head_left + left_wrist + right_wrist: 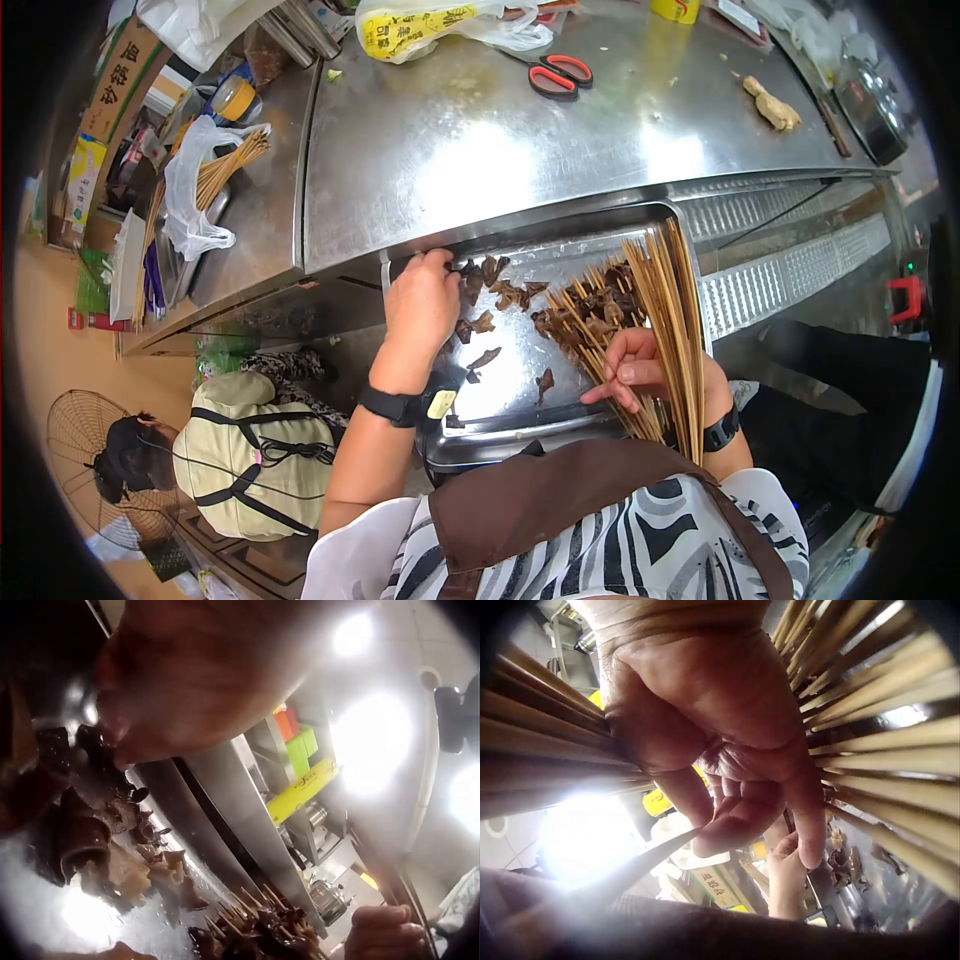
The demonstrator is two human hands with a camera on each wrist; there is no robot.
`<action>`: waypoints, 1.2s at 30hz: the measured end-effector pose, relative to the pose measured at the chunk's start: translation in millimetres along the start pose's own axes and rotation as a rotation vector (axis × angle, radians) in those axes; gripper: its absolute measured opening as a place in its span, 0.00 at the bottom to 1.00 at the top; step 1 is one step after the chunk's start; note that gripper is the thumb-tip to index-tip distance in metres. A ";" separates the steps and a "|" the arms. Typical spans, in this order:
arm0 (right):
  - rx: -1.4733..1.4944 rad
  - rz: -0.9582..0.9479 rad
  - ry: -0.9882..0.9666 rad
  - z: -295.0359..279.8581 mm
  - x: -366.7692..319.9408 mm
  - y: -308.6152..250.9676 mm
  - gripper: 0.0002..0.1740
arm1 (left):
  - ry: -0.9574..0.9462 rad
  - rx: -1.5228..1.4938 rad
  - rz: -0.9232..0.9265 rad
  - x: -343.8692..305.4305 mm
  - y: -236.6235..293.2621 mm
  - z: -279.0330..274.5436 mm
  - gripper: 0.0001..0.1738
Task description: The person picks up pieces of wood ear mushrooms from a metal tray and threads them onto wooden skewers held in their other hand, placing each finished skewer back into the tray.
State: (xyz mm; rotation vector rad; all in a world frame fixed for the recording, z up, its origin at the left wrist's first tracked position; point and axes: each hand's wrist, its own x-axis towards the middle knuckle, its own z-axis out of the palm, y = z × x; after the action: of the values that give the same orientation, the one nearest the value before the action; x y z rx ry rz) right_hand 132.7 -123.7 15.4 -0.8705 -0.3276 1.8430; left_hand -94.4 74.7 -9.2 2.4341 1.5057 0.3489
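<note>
A metal tray (520, 415) holds loose dark brown wood ear mushroom pieces (485, 322). At the tray's upper left corner my left hand (425, 300) reaches down with bent fingers. In the left wrist view its fingertips pinch a dark wood ear piece (94, 761) at the heap's edge. My right hand (640, 370) is over the tray's right side, between bundles of bamboo skewers (672, 320). The right wrist view shows its thumb and forefinger pinching a single skewer (656, 855). Skewers threaded with wood ear (600, 300) lie beside that hand.
Behind the tray is a steel counter (390, 170) with red-handled scissors (558, 77), a ginger root (772, 105) and a plastic bag (420, 30). More skewers (232, 165) lie in a bag at left. Another person (250, 455) is at the lower left.
</note>
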 end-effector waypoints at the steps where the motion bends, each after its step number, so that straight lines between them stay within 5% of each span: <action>1: 0.002 0.005 0.002 -0.1 0.6 -0.2 0.10 | -0.014 0.036 -0.038 -1.9 -2.4 -1.9 0.14; 5: 0.005 0.013 0.000 -1.2 3.1 1.9 0.10 | 0.009 -0.010 0.105 -5.9 -7.0 6.6 0.11; 13: -0.009 0.008 -0.016 -3.3 1.3 0.2 0.08 | 0.012 -0.125 0.036 -8.1 1.2 5.8 0.04; 15: -0.002 0.011 -0.020 -3.2 2.3 1.7 0.08 | -0.163 -0.741 -0.180 -11.1 5.1 2.8 0.06; 16: -0.022 0.016 -0.021 -2.6 2.9 1.4 0.08 | -0.163 -0.745 -0.181 -13.6 11.0 -0.8 0.06; 18: -0.051 0.013 -0.012 -0.3 2.0 -1.2 0.08 | -0.333 -1.238 -0.318 -16.0 32.9 -13.4 0.11; 23: -0.055 0.036 0.007 1.6 -1.2 -1.8 0.05 | -0.352 -1.486 -0.311 -23.3 63.6 -4.1 0.20; 36: -0.077 0.023 -0.032 2.1 -1.8 -2.8 0.06 | -0.353 -1.797 -0.322 -29.0 77.6 0.6 0.12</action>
State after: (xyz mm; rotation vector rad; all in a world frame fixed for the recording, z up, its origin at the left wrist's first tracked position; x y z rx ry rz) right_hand 133.5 -123.8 19.2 -0.9010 -0.4125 1.8780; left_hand -41.9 15.2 14.6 0.7395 0.6672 0.6978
